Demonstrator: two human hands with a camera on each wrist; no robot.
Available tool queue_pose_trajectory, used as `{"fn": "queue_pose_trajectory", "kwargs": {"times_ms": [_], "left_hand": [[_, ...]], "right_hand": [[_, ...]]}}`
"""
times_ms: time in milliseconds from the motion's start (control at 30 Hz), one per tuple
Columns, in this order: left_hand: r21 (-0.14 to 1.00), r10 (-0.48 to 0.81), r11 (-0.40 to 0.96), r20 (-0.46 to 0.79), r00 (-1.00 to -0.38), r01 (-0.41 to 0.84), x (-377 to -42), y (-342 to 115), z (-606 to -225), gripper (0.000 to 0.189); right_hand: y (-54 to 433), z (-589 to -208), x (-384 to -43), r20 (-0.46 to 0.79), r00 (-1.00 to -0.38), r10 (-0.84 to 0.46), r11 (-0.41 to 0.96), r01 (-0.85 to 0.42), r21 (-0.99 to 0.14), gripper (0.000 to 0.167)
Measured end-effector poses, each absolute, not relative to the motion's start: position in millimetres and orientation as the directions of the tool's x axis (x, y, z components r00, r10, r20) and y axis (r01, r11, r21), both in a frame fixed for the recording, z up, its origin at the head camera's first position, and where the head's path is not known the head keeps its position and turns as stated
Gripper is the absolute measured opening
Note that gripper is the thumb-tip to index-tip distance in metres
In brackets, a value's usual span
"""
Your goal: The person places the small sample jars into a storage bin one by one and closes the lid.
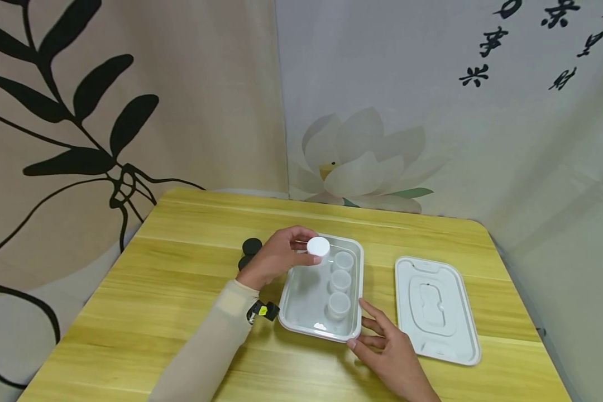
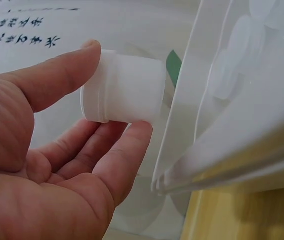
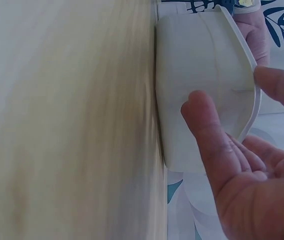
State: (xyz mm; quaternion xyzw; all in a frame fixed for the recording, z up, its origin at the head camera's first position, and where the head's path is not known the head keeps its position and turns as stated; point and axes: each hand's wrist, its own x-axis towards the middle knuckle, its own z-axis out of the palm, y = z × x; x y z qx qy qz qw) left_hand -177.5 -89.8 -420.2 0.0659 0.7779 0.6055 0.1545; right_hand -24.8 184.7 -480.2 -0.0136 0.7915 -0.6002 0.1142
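Note:
My left hand (image 1: 276, 257) holds a small white lidded jar (image 1: 319, 247) between thumb and fingers, above the far left part of a white plastic box (image 1: 306, 312). In the left wrist view the jar (image 2: 129, 87) lies sideways in the picture, thumb on one side and fingertips on the other. Three similar small jars (image 1: 339, 306) stand in a row along the box's right side. At the near right corner of the box, my right hand (image 1: 389, 354) touches the rim and side with extended fingers. The right wrist view shows the box's outer wall (image 3: 202, 60) beside those fingers.
A white rectangular lid (image 1: 437, 312) lies flat on the wooden table (image 1: 181, 301), right of the box. Two black round objects (image 1: 252, 246) sit left of it, partly hidden by the left hand. Printed curtains (image 1: 221, 111) hang behind the table.

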Motion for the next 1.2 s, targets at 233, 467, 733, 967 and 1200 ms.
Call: {"fn": "queue_pose_trajectory", "kwargs": {"times_ms": [233, 467, 733, 967, 1200], "left_hand": [[0.954, 0.283, 0.289, -0.168, -0.944, -0.083, -182, -83, -419, 0.050], [0.944, 0.284, 0.322, -0.177, -0.942, -0.080, -187, -76, -417, 0.051], [0.920, 0.270, 0.379, -0.213, -0.939, -0.099, -191, -70, -418, 0.049], [0.895, 0.257, 0.433, -0.234, -0.938, -0.105, -195, -64, -417, 0.046], [0.879, 0.258, 0.463, -0.256, -0.932, -0.113, -200, -55, -420, 0.043]], "right_hand": [[185, -479, -24, -0.168, -0.972, -0.164, 0.278, 0.118, -0.953, 0.079], [185, -481, -25, -0.153, -0.972, -0.177, 0.268, 0.102, -0.958, 0.079], [186, -481, -25, -0.156, -0.972, -0.175, 0.261, 0.107, -0.959, 0.079], [186, -480, -25, -0.151, -0.974, -0.167, 0.280, 0.100, -0.955, 0.079], [185, -479, -24, -0.160, -0.973, -0.165, 0.272, 0.111, -0.956, 0.078]]}}
